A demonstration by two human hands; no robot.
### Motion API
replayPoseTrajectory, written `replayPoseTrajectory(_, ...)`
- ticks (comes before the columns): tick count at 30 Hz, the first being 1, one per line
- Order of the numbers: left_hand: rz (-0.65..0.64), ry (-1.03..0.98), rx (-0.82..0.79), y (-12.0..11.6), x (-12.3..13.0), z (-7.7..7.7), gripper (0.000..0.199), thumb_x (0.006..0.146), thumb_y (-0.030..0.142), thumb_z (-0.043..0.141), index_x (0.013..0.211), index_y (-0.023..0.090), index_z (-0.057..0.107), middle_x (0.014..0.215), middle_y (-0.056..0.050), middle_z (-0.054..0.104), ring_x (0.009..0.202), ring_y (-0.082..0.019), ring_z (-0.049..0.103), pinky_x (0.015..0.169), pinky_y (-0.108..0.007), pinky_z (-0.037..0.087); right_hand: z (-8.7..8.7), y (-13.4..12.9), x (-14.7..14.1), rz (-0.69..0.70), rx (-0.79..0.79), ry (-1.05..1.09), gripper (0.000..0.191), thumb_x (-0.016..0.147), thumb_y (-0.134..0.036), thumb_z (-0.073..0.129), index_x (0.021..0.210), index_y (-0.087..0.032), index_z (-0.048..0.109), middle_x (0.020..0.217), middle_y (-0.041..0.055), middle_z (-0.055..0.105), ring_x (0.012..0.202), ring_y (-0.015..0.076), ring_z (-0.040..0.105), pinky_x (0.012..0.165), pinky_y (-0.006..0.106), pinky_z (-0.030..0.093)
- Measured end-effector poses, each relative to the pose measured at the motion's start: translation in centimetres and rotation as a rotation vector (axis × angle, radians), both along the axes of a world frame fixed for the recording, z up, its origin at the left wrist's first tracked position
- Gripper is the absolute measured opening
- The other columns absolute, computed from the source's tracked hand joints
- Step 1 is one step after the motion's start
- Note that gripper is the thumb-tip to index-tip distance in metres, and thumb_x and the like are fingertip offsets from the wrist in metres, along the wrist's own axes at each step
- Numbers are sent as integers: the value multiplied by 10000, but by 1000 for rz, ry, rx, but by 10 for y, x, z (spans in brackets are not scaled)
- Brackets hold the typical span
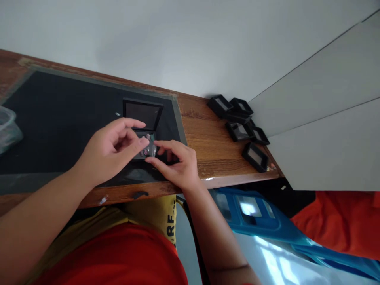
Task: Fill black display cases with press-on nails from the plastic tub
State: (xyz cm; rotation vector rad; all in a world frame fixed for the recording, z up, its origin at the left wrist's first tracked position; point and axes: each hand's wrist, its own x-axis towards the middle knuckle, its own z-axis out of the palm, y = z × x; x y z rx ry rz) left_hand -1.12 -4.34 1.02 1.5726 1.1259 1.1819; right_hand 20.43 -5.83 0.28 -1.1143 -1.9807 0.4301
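Note:
A small black box (143, 114) stands with its lid raised on the black mat. Small pinkish, greenish and clear pieces (145, 151) lie in its lower half, too small to name exactly. My left hand (111, 148) is over the box's left side, partly covering it. Its index finger and thumb are apart, with the thumb tip just above the pieces and the other fingers curled. At the box's right edge, my right hand (178, 160) holds the box between thumb and index finger.
Several black boxes with pale windows (239, 130) are piled at the table's right end. A clear plastic tub (8, 128) stands at the far left. Beyond the black mat (65, 114) rises a white wall. A blue plastic chair (255, 215) and another person's red sleeve (341, 221) are at right.

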Motion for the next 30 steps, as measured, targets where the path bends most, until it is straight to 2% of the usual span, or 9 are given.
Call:
replayPoseTrajectory(3, 126, -46, 87, 1, 0, 0, 430, 826, 403, 852, 1194, 261, 681, 738, 64, 518, 558, -78, 409, 508, -237, 366, 1, 2, 0, -116, -179, -40, 397, 824, -463, 891, 1142, -236, 819, 765, -10, 729, 650, 118, 608, 635, 255, 456)
replayPoseTrajectory(5, 176, -42, 119, 2, 0, 0, 443, 810, 368, 863, 1189, 261, 660, 747, 69, 491, 548, -76, 373, 495, -242, 344, 2, 4, 0, -155, -285, -58, 394, 804, -470, 901, 1113, -236, 832, 722, -21, 706, 629, 110, 583, 613, 250, 417)
replayPoseTrajectory(12, 167, 19, 119, 2, -3, -3, 329, 911, 418, 754, 1183, 280, 628, 776, 44, 524, 598, -116, 461, 539, -284, 389, 1, 16, 6, -121, -466, 16, 440, 725, -482, 942, 1067, -226, 833, 670, -55, 660, 562, 76, 471, 565, 241, 327)
replayPoseTrajectory(18, 156, 44, 125, 1, -4, -2, 282, 951, 455, 712, 1154, 277, 633, 781, 33, 577, 633, -125, 517, 545, -285, 400, -1, 18, 9, -89, -486, 45, 463, 723, -460, 943, 1095, -216, 819, 706, -55, 665, 570, 68, 435, 564, 238, 309)
replayPoseTrajectory(25, 243, 27, 167, 2, -6, -5, 272, 946, 433, 718, 1151, 273, 636, 823, 24, 577, 653, -125, 510, 559, -302, 397, 1, 16, 10, -34, -477, 78, 416, 776, -451, 901, 1102, -208, 810, 720, -51, 647, 589, 72, 423, 552, 232, 301)
replayPoseTrajectory(30, 193, 200, 280, -2, -7, 1, 281, 902, 350, 747, 1146, 285, 622, 920, 14, 597, 717, -146, 513, 662, -322, 458, 0, 13, 8, -17, -440, 145, 319, 847, -434, 830, 1046, -184, 816, 676, -47, 612, 535, 65, 364, 518, 236, 289)
